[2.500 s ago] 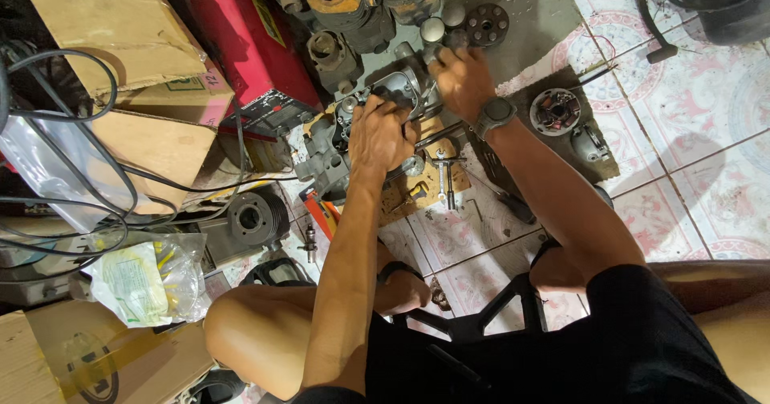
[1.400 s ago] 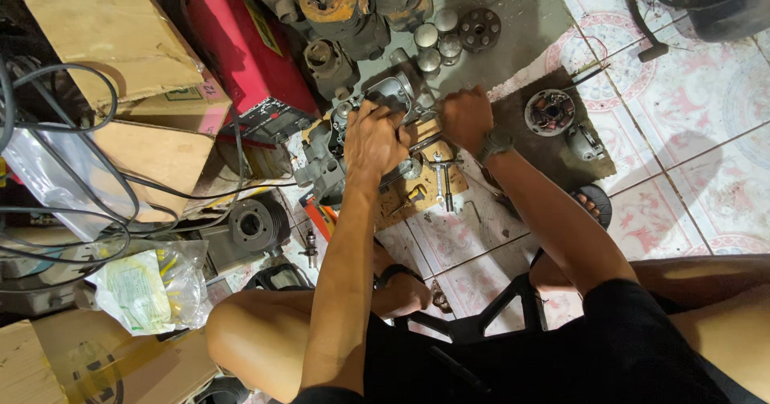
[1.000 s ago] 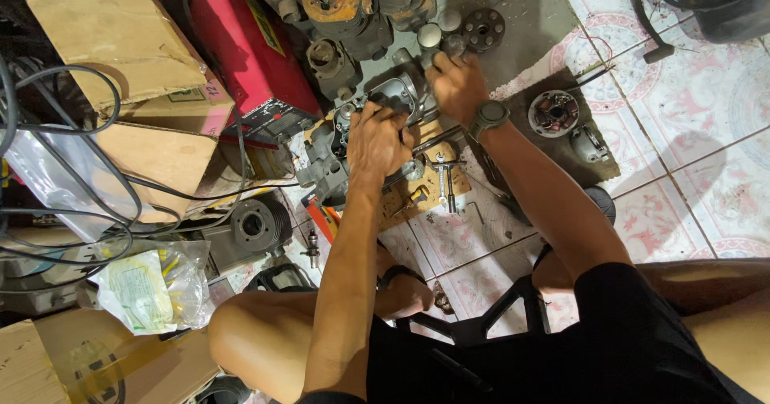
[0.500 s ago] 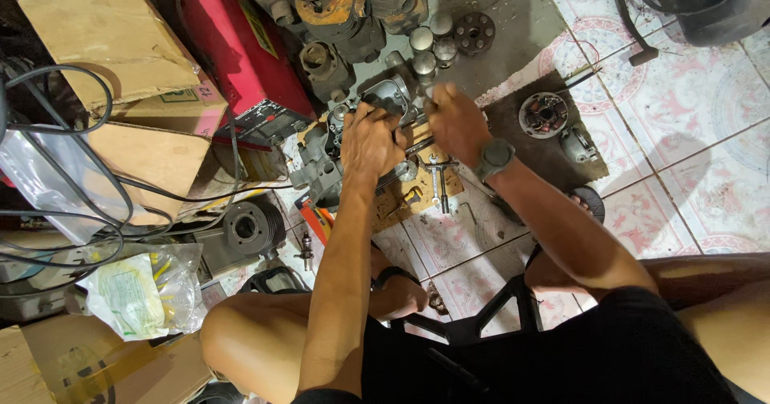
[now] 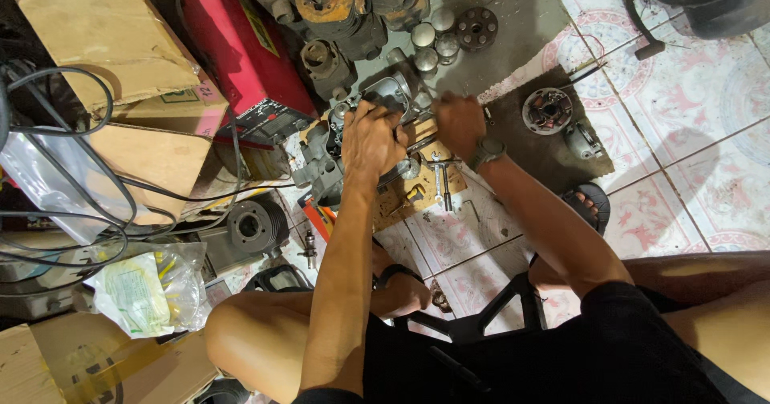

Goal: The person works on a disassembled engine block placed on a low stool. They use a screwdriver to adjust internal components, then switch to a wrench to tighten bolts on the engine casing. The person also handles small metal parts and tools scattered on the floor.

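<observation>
A grey small-engine casing [image 5: 325,159] rests on the tiled floor in front of my knees, partly over a wooden board [image 5: 417,191]. My left hand [image 5: 369,135] is clamped on top of the casing. My right hand [image 5: 459,123], with a dark watch [image 5: 485,152] on its wrist, is closed just right of the casing around a thin metal tool [image 5: 419,143] that reaches toward the casing. What the tool's tip meets is hidden by my hands.
A red machine [image 5: 241,59] and cardboard boxes [image 5: 104,35] stand to the left, with black cables [image 5: 72,203] and a plastic bag [image 5: 144,288]. Pistons [image 5: 433,39], a round toothed disc [image 5: 476,27], a round coil part [image 5: 547,109] and a finned cylinder [image 5: 253,227] lie around. A black stool [image 5: 481,324] is under me.
My right hand has swung back and forth beside the casing and is now lower, nearer me, than a second ago. My left hand has stayed on the casing.
</observation>
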